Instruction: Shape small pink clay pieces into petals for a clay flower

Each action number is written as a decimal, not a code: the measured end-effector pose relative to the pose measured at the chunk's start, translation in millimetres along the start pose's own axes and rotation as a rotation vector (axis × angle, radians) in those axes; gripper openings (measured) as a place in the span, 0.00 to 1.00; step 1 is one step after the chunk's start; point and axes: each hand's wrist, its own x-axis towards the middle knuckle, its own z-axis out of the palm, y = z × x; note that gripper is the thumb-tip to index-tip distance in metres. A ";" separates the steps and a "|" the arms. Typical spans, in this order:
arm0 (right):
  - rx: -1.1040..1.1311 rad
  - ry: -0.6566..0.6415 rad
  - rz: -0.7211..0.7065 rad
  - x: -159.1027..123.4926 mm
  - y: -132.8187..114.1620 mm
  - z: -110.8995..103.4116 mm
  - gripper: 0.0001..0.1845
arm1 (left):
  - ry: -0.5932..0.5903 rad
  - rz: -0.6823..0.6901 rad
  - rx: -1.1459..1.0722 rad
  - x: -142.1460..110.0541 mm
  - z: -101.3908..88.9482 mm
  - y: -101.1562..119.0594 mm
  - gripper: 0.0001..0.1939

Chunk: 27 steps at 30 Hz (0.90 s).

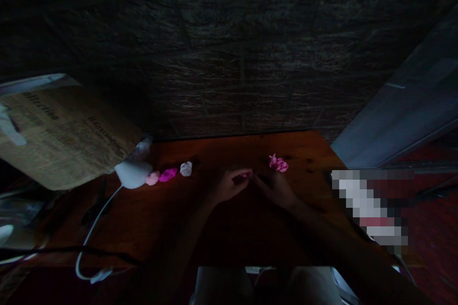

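Observation:
In the dim head view, my left hand [231,186] is closed in a pinch over the wooden table. Between its thumb and index finger is a small pink crumpled piece [245,174], perhaps paper. My right hand [275,189] meets it from the other side, fingertips pinched at the piece's right end; shadow hides most of its fingers. Just beyond the right hand lies a pink crumpled clump [278,163]. Left of my hands sit a white crumpled ball [186,168], a magenta one [168,175] and a pale pink one [152,178], in a row.
A white rounded base [133,174] with a white cable [95,228] stands at the table's left, under a newsprint-patterned box or shade [67,138]. A dark block wall [232,66] rises behind the wooden table [229,145]. A blurred-out object [368,205] is at the right edge.

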 end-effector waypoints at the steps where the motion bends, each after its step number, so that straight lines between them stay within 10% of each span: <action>1: 0.017 0.009 0.002 -0.8 0.5 0.6 0.23 | 0.001 0.011 -0.002 0.1 1.3 1.1 0.14; 16: 0.116 0.070 0.036 -11.3 0.6 3.9 0.18 | 0.006 0.302 0.335 -1.0 0.2 -4.4 0.17; 27: 0.221 0.080 0.125 -12.3 -4.2 8.0 0.23 | -0.089 -0.078 0.028 -1.8 -3.3 -0.1 0.21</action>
